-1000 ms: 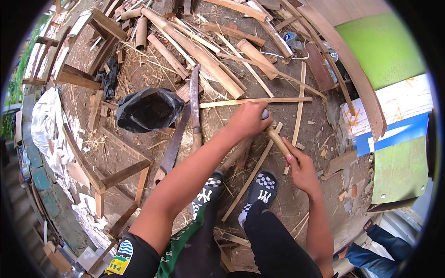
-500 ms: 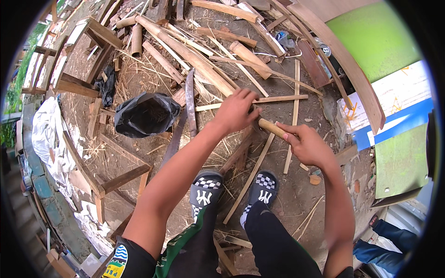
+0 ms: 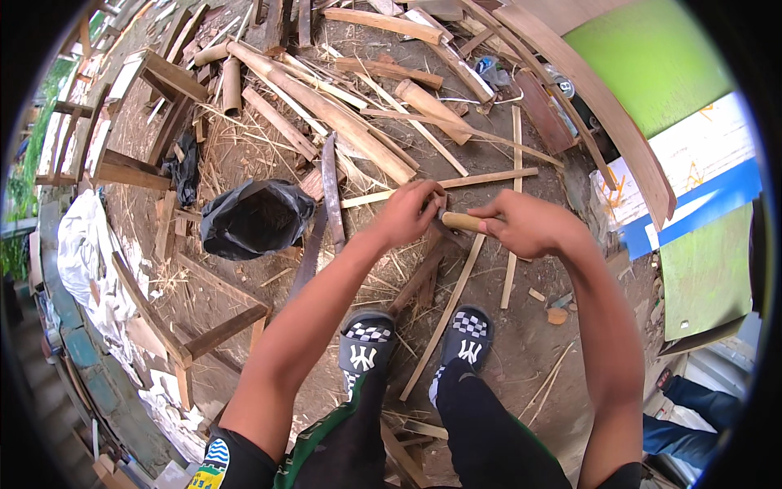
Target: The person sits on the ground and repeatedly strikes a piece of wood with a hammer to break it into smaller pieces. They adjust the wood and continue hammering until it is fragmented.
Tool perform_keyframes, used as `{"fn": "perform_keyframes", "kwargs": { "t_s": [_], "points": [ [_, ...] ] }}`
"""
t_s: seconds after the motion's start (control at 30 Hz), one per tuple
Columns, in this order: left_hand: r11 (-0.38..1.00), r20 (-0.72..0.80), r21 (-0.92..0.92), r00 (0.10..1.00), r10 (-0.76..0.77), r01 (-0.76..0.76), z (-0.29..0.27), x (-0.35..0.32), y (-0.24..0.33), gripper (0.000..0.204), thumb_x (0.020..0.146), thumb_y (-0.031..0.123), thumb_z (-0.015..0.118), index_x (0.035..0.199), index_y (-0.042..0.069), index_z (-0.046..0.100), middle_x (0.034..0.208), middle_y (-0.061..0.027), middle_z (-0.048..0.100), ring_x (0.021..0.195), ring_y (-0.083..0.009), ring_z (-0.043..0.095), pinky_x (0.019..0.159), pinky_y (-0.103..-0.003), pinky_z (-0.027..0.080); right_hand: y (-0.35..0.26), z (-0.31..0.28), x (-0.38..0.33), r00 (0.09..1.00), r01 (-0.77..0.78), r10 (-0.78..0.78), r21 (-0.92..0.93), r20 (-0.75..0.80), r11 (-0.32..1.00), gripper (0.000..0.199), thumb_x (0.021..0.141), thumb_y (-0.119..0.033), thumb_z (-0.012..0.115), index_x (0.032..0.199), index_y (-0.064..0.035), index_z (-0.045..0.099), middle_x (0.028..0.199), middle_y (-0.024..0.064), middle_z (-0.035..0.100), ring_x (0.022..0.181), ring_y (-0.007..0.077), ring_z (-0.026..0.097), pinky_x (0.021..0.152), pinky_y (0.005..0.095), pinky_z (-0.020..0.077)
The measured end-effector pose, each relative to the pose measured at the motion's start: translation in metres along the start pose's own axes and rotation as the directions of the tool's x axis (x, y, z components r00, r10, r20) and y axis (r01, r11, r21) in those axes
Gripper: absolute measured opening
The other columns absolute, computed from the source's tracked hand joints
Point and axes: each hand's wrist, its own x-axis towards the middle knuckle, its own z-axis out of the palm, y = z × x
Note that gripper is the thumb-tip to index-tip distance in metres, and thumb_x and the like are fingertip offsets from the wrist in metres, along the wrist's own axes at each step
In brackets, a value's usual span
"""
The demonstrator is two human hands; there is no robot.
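Swung nearer level since a second ago, the wooden handle point(image 3: 461, 221), likely stiff, light and best gripped around its bare shaft, sits between a right hand point(image 3: 528, 224) pinching one end and a curled left hand point(image 3: 407, 213), its hold unclear.

The handle point(image 3: 464, 222) near the centre reads to me as bare wood, smooth and fairly matt. To the left I see a bag point(image 3: 218, 235) of thin, crinkled, glossy black plastic, and beside it a long blade point(image 3: 332, 187) of dull, stained metal. Farther off, the bamboo pole point(image 3: 319, 112) looks smooth. Far right, I make out a smooth green panel point(image 3: 652, 65); the ground point(image 3: 513, 359) is rough, matt dirt.
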Motion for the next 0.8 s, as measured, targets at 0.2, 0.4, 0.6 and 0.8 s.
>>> {"fn": "perform_keyframes", "kwargs": {
  "t_s": [0.2,0.4,0.6,0.8],
  "points": [
    [0.97,0.316,-0.239,0.94,0.131,-0.055,-0.003,0.021,0.055,0.046,0.082,0.01,0.07,0.127,0.002,0.059,0.116,-0.0164,0.071,0.106,-0.0314,0.069,0.1,-0.038,0.051,-0.024,-0.007,0.02,0.971,-0.217,0.221,-0.056,0.091,0.975,0.032,0.102,-0.028,0.058,0.108,-0.0001,0.073,0.074,0.0146,0.069,0.059,0.0209,0.062,0.057,0.038,0.0503],
    [0.958,0.402,-0.27,0.916,0.016,0.101,0.002,0.022,0.048,0.034,0.077,0.02,0.078,0.105,0.002,0.068,0.089,-0.0182,0.072,0.086,-0.0347,0.07,0.078,-0.044,0.052,-0.013,0.01,-0.001,0.923,-0.049,0.228,0.492,-0.31,0.869,0.047,0.103,-0.042,0.057,0.101,0.003,0.071,0.077,0.013,0.068,0.052,0.0162,0.059,0.049,0.0353,0.0471],
    [0.963,0.434,-0.227,0.87,0.236,-0.147,-0.005,0.035,0.113,0.049,0.082,0.041,0.081,0.073,-0.003,0.063,0.065,-0.0206,0.059,0.064,-0.033,0.062,0.065,-0.043,0.048,0.067,0.065,-0.011,0.642,0.368,0.526,0.826,-0.558,0.427,0.044,0.107,-0.039,0.051,0.101,0.0017,0.067,0.09,0.0115,0.07,0.05,0.012,0.059,0.043,0.0251,0.0412],
    [0.94,0.459,-0.338,0.879,0.126,0.042,-0.027,0.027,0.094,0.046,0.083,0.031,0.083,0.06,0.004,0.054,0.054,-0.0009,0.048,0.055,-0.0093,0.044,0.051,-0.031,0.032,0.073,0.175,0.012,0.677,0.205,0.576,0.87,-0.457,0.449,0.033,0.106,-0.028,0.055,0.097,0.001,0.067,0.082,0.0093,0.07,0.059,0.0136,0.064,0.052,0.028,0.0479]
  ]
}}
